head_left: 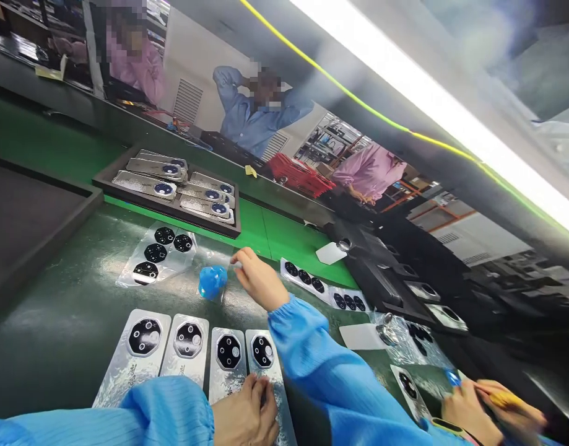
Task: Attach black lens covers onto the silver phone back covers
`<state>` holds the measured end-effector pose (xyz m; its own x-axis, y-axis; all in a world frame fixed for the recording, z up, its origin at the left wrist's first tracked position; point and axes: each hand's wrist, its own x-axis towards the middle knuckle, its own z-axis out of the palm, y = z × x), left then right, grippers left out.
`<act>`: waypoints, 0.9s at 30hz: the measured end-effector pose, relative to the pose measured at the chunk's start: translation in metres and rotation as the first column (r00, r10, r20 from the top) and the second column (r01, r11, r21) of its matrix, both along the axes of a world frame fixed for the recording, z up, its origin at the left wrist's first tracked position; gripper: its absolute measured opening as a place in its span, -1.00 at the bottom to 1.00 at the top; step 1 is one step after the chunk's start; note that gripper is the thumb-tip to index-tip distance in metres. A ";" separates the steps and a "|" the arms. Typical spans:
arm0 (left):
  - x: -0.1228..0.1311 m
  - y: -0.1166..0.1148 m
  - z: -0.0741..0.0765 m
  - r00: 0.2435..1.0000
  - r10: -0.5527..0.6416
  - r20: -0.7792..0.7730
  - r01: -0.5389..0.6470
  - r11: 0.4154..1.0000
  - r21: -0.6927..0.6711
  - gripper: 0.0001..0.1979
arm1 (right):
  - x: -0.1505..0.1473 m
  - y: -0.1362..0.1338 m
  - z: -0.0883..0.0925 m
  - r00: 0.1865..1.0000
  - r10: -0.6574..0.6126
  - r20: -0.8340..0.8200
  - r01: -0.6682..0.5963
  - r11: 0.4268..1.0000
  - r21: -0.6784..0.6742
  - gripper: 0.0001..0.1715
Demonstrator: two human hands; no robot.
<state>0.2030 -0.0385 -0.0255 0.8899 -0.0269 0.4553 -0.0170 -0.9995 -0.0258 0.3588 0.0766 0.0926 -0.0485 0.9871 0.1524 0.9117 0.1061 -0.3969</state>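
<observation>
The right hand (259, 279) reaches across the green mat (284, 244) with its fingers (240, 257) drawn into a near-closed pinch; a small pale sliver may sit at the tips, but it is too small to tell. Just beside those fingertips lies a blue wad (212, 282) of crumpled film. The left hand (244, 414) rests low in view, curled, its fingers (260, 390) on the rightmost of four silver phone covers (186, 353), and whether it grips anything there I cannot tell. The covers lie side by side, each with a black octagonal camera ring. Beyond the wad, a clear sheet (156, 255) carries black discs, and two white strips (321, 285) of smaller black discs lie to the right of the right hand. Farther off, a dark tray (166, 186) holds more silver covers in two rows. Two small metal cups (387, 331) stand on white cards near black trays (433, 291). At the lower right, a co-worker's hands (491, 409) hold a yellow-handled tool (504, 399). Across the bench stand a person in blue (260, 111) and two people in pink (370, 173), with a red basket (300, 176) nearby.
</observation>
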 end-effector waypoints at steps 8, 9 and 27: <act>-0.004 0.011 0.011 0.998 -0.058 0.002 0.058 0.997 0.060 -0.68 | 0.046 -0.125 0.008 0.970 -0.244 -0.013 0.244 0.969 -0.027 -0.83; -0.004 0.012 0.011 0.998 -0.064 0.009 0.063 0.996 0.057 -0.64 | 0.045 -0.142 -0.001 0.963 -0.268 -0.024 0.268 0.963 -0.031 -0.81; -0.036 0.044 0.027 0.987 -0.153 0.054 0.145 0.980 0.134 -0.87 | 0.034 -0.182 -0.066 0.947 -0.287 -0.141 0.301 0.949 0.089 -0.86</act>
